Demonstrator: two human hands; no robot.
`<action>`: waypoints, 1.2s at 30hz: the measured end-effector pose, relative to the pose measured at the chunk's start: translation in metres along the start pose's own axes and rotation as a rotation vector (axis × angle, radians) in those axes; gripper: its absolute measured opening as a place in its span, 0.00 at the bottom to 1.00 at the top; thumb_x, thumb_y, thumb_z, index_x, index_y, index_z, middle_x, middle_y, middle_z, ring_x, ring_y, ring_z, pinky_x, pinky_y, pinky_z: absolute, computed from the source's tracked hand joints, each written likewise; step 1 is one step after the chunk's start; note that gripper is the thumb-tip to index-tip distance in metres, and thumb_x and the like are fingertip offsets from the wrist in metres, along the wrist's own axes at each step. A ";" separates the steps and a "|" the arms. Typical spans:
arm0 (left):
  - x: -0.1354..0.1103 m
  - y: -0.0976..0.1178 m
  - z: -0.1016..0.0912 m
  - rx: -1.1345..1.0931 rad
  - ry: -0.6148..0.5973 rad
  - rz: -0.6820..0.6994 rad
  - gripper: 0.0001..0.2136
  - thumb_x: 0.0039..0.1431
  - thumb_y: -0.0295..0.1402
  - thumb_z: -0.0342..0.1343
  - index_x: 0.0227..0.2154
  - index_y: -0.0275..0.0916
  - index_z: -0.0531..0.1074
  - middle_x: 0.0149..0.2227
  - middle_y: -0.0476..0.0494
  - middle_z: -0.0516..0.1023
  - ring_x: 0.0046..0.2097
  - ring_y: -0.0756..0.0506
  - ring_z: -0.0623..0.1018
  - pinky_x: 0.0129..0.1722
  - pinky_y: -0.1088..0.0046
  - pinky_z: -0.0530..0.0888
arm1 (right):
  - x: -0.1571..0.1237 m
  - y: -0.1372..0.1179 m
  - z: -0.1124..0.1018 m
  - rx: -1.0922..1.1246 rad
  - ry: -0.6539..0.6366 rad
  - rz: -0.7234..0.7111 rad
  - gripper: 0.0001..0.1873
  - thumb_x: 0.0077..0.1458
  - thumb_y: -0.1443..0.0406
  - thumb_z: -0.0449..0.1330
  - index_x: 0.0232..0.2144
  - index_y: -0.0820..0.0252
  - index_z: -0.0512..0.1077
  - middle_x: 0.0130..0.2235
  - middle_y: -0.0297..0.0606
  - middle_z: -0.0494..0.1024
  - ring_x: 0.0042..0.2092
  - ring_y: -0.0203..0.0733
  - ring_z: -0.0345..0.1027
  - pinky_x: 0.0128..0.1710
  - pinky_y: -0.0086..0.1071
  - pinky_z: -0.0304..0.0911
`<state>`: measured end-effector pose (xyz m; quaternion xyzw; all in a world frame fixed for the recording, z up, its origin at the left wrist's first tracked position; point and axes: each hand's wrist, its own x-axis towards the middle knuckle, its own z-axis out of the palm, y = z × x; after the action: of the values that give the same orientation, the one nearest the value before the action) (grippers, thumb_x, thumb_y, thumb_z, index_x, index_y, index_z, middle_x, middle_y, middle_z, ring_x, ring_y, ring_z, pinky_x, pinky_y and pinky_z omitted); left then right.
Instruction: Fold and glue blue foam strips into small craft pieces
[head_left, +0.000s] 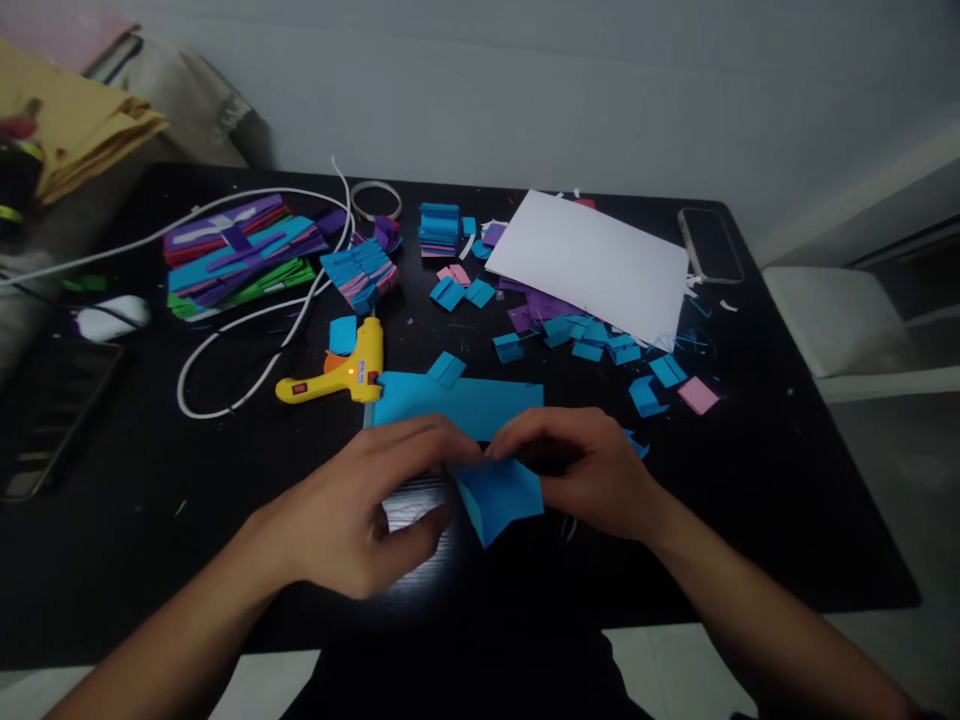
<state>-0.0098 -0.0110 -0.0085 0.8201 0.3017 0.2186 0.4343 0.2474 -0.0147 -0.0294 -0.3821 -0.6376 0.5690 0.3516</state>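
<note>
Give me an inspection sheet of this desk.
Surface: black table, shiny patch near the front.
Job's things: folded blue paper; flat blue sheet beyond it; yellow glue gun with orange light showing.
Clutter: scattered paper pieces and white sheet, middle to right; stacked coloured strips at left; phone at far right corner.
Grips: left hand and right hand touch the folded blue paper; exact pinch unclear.
Cables: white cable looped left of the glue gun.
Surroundings: grey wall behind; pale seat at right.

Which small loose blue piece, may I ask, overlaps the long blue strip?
The creased piece across the far edge of the strip, right of the yellow glue gun; others lie off the strip.
</note>
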 end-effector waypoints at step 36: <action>0.003 -0.008 0.024 0.062 0.408 -0.090 0.15 0.60 0.28 0.67 0.49 0.44 0.75 0.33 0.52 0.81 0.34 0.50 0.82 0.33 0.76 0.79 | -0.004 -0.003 0.003 -0.238 0.185 -0.207 0.17 0.54 0.67 0.74 0.44 0.55 0.76 0.38 0.33 0.84 0.38 0.38 0.81 0.41 0.31 0.78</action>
<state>0.0046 -0.0198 -0.0273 0.7576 0.4261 0.3512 0.3481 0.2461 -0.0196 -0.0263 -0.4041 -0.7013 0.4126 0.4179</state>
